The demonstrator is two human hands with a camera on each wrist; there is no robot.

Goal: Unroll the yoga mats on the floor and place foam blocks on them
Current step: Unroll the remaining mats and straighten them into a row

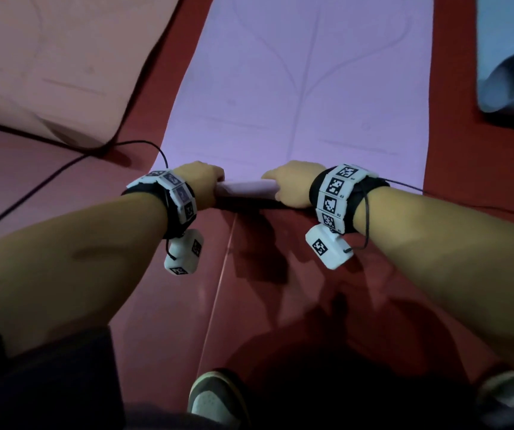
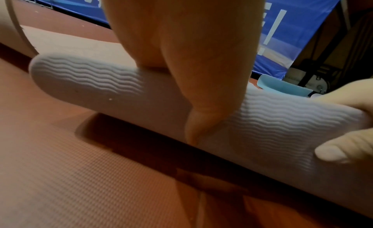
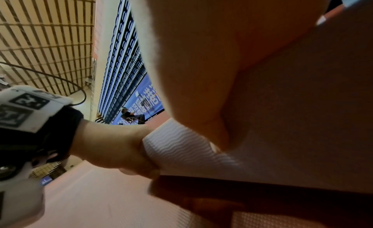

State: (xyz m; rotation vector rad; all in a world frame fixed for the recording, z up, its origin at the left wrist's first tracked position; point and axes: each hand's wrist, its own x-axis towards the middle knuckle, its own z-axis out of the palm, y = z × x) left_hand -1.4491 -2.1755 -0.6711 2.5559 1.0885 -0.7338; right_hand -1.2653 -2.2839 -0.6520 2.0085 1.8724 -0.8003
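Observation:
A purple yoga mat [image 1: 305,88] lies unrolled on the red floor, stretching away from me. Its near end is still curled into a short ribbed roll [image 1: 246,189], which also shows in the left wrist view [image 2: 90,81] and the right wrist view [image 3: 181,148]. My left hand [image 1: 207,184] grips the roll's left part with fingers curled over the top. Gripping the right part is my right hand [image 1: 293,181], thumb on the near side [image 2: 333,151]. The fingertips are hidden behind the roll in the head view.
A pink mat [image 1: 48,57] lies flat to the left. A light blue mat [image 1: 510,79] with a curled end lies at the right. A black cable [image 1: 63,169] crosses the red floor [image 1: 249,290] on the left. My shoe [image 1: 215,398] stands below the roll.

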